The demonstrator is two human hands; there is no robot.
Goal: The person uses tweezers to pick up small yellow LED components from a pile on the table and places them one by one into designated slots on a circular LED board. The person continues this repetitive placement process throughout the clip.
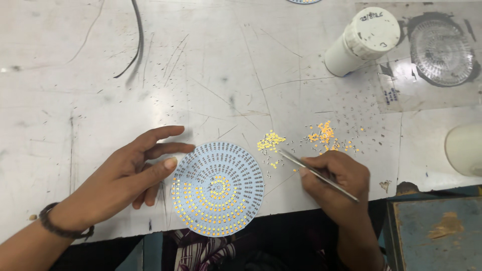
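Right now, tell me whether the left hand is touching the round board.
Touching. The head view shows the left hand with its thumb tip pressed on the round board's left rim.

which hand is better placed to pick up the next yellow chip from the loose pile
Right, most likely. The right hand holds the tweezers, whose tips lie beside the loose yellow chips. The left hand rests on the round board's left edge, thumb on its rim.

White capped tube (360,41), clear ridged lens (442,52), black cable (134,42), white cup (464,149)
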